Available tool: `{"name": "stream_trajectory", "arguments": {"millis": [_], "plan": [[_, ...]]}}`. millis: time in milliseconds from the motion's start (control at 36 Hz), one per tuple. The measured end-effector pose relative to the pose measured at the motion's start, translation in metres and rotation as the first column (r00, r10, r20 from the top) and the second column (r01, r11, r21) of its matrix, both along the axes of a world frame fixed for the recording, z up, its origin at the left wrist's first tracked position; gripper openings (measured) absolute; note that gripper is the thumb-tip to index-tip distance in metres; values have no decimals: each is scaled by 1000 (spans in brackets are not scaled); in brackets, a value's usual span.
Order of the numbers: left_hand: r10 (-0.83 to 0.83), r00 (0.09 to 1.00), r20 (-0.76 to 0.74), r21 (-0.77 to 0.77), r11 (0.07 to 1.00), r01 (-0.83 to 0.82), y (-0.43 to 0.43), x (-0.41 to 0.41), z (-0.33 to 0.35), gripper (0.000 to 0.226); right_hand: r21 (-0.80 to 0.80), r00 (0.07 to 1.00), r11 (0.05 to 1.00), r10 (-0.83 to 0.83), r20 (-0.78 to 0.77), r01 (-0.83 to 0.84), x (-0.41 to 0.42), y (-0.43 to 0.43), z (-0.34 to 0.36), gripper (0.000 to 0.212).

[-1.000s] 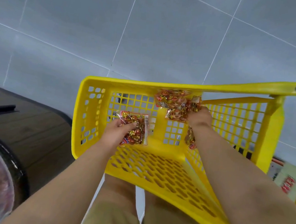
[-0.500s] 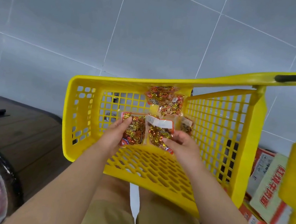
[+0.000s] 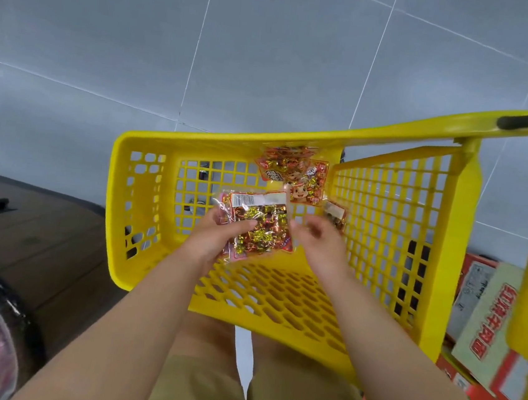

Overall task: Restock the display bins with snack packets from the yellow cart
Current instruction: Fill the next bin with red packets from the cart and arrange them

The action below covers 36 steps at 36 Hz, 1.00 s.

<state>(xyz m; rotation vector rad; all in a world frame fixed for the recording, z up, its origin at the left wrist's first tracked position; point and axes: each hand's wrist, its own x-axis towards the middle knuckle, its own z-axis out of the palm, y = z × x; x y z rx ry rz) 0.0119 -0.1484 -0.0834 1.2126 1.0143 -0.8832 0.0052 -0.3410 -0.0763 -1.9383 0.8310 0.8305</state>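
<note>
Fingers point(image 3: 209, 223) of the left hand point(image 3: 213, 240) grip one snack packet point(image 3: 263, 229), its long axis running sideways toward the right hand point(image 3: 320, 244). That hand sits just beside the packet's far edge, too blurry to tell its grip. Out past both hands, against the yellow cart point(image 3: 144, 207) wall, roughly three more packets point(image 3: 294, 173) overlap, nearer the right hand.

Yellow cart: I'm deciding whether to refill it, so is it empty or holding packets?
Not empty: besides the handheld packets gripped by the left hand, other packets lean on the yellow cart's far wall.
</note>
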Motion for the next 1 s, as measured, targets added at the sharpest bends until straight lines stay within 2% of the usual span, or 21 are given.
{"name": "stream_trajectory", "arguments": {"millis": [56,83,111,194,250,361,528,639,694,750,917,1000], "plan": [[32,999,0,19,999,-32,1,0,-2,33,-380,982,924,115,148,-51,-2,-7,-6,48],[63,998,-1,17,998,-62,1,0,-3,31,-475,977,879,144,156,-53,-2,-9,-10,51],[92,996,-5,13,996,-92,1,0,-4,30,-499,979,864,157,131,-72,-4,-11,-14,55],[140,990,-19,19,990,-139,5,-2,-1,33,-378,997,925,63,36,-45,-9,-10,-28,70],[140,990,-14,31,990,-140,9,-5,1,35,-375,997,925,72,8,-64,-13,-6,-36,77],[116,993,-16,56,992,-115,22,-11,4,35,-420,993,903,114,36,-89,-14,-2,-47,68],[133,991,24,76,988,-134,46,-19,12,35,-455,998,890,1,56,25,-3,3,-54,53],[107,993,48,71,991,-110,65,-21,29,38,-430,994,903,-31,-104,-17,-3,-4,-48,29],[93,993,71,81,992,-99,75,-24,40,40,-392,991,919,-18,-133,-36,-4,-6,-36,18],[74,992,100,89,993,-83,85,-27,54,40,-319,995,948,-46,-93,14,-6,-4,-17,11],[59,983,174,122,989,-81,113,-40,113,34,-8,989,992,-129,77,130,-20,24,75,26],[72,972,224,140,985,-105,126,-51,147,48,149,986,984,-117,118,98,-24,45,124,17]]}}
